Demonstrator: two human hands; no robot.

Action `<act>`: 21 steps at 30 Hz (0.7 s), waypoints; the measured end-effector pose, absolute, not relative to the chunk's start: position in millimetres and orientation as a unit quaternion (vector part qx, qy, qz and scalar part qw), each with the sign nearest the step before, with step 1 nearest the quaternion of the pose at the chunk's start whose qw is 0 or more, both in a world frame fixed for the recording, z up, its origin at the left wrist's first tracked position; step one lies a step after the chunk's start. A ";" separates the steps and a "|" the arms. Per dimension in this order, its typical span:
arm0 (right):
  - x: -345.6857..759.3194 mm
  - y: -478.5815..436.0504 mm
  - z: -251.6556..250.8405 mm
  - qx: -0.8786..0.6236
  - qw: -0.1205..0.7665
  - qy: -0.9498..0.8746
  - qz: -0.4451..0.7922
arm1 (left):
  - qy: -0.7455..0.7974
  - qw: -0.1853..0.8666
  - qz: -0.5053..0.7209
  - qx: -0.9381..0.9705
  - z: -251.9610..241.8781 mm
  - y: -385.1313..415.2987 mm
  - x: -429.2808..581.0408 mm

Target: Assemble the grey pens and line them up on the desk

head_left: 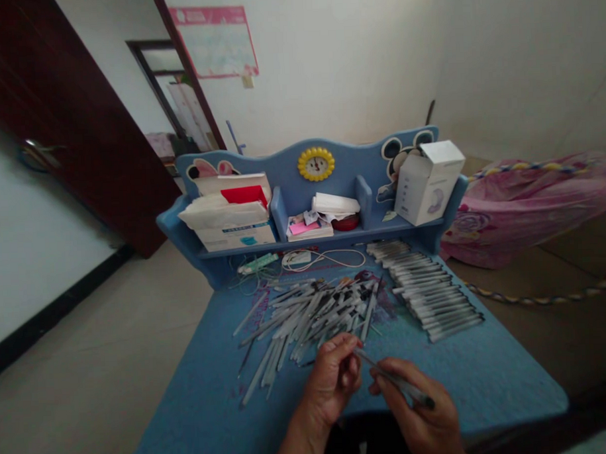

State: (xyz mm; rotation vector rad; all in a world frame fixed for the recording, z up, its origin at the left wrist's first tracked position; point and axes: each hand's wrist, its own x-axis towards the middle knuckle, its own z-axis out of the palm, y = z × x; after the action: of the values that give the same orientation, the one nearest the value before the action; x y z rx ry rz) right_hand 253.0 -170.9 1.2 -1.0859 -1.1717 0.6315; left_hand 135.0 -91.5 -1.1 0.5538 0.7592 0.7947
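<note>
A slim clear pen with a dark end slants between my hands above the front of the blue desk. My right hand is closed around its barrel, and the dark end points toward my right palm. At the pen's other end, the thumb and fingers of my left hand pinch the tip. Just beyond my left hand lies a loose, jumbled pile of pen parts, clear tubes and dark pieces mixed. To the right, assembled-looking pens lie side by side in a long row.
The blue desk carries a shelf at its back with a tissue-filled box, papers, a yellow clock and a white box. A white cable lies below the shelf. Pink cloth hangs at right.
</note>
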 end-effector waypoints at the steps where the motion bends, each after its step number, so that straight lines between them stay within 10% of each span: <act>1: 254.3 -170.0 0.6 -0.488 0.656 -0.493 0.296 | 0.361 0.817 0.369 0.258 -1.1 -92.4 136.8; 10: 306.6 -158.1 -20.7 -0.619 0.633 -0.390 0.252 | 0.456 0.742 0.394 0.295 -2.1 -89.9 143.8; 15: 323.3 -143.3 -17.8 -0.564 0.472 -0.678 -0.015 | 0.498 0.675 0.391 0.378 -0.2 -92.8 151.3; 21: 312.2 -128.8 -7.9 -0.527 0.313 -0.790 -0.010 | 0.493 0.662 0.379 0.418 5.6 -98.5 158.1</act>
State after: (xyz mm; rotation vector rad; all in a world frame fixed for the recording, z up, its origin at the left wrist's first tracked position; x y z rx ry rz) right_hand 312.2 -128.8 -7.9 -1.3902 -2.0832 -0.0259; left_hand 158.1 -98.5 5.6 0.9446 1.1156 0.8568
